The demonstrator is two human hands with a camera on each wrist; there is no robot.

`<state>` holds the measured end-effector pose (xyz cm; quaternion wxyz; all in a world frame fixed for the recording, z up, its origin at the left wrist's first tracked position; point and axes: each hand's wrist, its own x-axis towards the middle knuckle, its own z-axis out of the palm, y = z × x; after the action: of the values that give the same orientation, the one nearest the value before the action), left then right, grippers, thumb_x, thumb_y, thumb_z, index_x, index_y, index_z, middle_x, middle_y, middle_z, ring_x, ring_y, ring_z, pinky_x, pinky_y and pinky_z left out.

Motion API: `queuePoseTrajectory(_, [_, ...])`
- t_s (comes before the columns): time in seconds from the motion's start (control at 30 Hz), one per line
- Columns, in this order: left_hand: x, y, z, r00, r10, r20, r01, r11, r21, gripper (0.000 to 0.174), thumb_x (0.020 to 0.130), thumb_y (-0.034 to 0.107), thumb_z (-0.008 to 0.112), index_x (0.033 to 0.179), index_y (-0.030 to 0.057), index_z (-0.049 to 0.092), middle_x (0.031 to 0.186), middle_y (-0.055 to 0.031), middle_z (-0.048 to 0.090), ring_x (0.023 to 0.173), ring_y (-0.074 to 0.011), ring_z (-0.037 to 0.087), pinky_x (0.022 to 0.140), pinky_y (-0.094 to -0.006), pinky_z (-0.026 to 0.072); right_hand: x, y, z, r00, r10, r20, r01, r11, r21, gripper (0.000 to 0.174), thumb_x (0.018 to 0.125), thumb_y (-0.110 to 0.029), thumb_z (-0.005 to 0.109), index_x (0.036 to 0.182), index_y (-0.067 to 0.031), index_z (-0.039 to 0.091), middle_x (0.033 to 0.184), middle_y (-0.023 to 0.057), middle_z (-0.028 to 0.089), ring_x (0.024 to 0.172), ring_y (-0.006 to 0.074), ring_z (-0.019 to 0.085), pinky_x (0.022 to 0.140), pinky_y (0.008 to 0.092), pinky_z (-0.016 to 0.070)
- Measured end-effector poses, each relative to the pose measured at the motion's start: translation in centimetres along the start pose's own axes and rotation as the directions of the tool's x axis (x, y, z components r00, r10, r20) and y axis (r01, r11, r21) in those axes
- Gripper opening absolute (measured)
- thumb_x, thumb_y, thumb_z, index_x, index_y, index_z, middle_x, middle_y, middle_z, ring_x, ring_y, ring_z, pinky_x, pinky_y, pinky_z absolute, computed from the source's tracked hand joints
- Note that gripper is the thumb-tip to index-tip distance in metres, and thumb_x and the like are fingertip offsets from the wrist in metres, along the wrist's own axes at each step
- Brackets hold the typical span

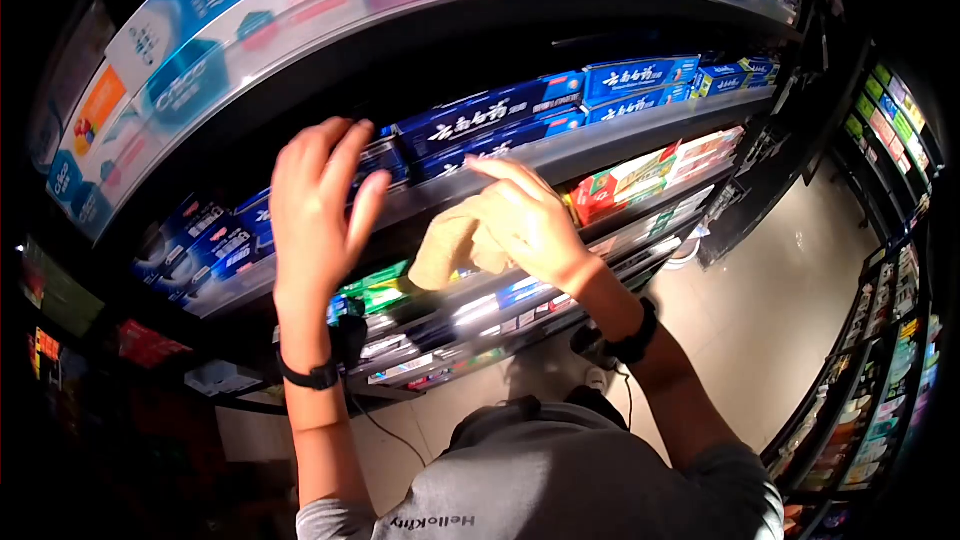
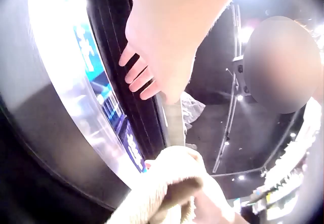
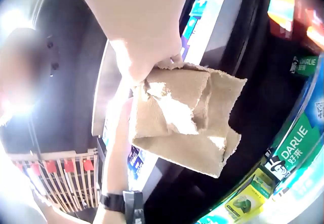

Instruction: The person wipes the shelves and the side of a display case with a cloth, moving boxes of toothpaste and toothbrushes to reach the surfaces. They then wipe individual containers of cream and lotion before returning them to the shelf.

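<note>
A beige cloth (image 1: pixel 447 245) hangs folded from my right hand (image 1: pixel 540 232), which pinches it in front of the middle shelf. In the right wrist view the cloth (image 3: pixel 177 105) droops below the fingers, its edges fuzzy and uneven. My right index finger points toward dark blue toothpaste boxes (image 1: pixel 475 125), stacked in a row along that shelf. To the left, my left hand (image 1: pixel 315 210) is raised before the same row, fingers extended and thumb apart, overlapping some boxes. The left wrist view shows that hand (image 2: pixel 162 42) holding nothing, its fingertips beside the dark shelf.
Above runs a shelf of larger white and teal boxes (image 1: pixel 195 80) behind a clear front strip (image 1: pixel 270 55). Lower shelves hold red cartons (image 1: pixel 610 190) and green DARLIE boxes (image 3: pixel 296 143). Tiled floor (image 1: pixel 790 240) and another stocked shelf (image 1: pixel 860 370) lie to the right.
</note>
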<state>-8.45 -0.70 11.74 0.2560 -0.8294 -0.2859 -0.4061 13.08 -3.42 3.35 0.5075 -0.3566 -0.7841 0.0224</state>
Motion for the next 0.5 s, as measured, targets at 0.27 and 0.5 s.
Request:
queuePoseTrajectory(0.27, [0.3, 14.5, 10.0, 0.907, -0.33, 0.26, 0.416, 0.616, -0.668, 0.072, 0.057, 0.022, 0.077, 0.118, -0.0006, 0.047, 0.09, -0.0146, 0.059, 0.08, -0.0267, 0.058, 0.073, -0.0337, 0.0447, -5.6, 6.7, -8.4, 0.899, 0.437, 0.039, -0.301, 0.549, 0.78, 0.027, 0.083, 0.003, 0.051, 0.109, 0.0002, 0.046, 0.1, 0.0063, 0.056, 0.096, 0.011, 0.052, 0.086, 0.0252, 0.041])
queuePoseTrajectory(0.5, [2.0, 20.9, 17.7, 0.616, -0.612, 0.496, 0.543, -0.126, -0.83, 0.025, 0.082, 0.004, 0.055, 0.107, 0.0005, 0.052, 0.074, 0.0032, 0.054, 0.056, 0.0001, 0.04, 0.05, -0.015, 0.0301, -7.5, 11.4, -18.9, 0.922, 0.368, 0.121, -0.347, 0.647, 0.679, 0.044, 0.077, 0.003, 0.055, 0.117, -0.0018, 0.038, 0.108, 0.0072, 0.045, 0.104, 0.0142, 0.045, 0.09, 0.0281, 0.0367])
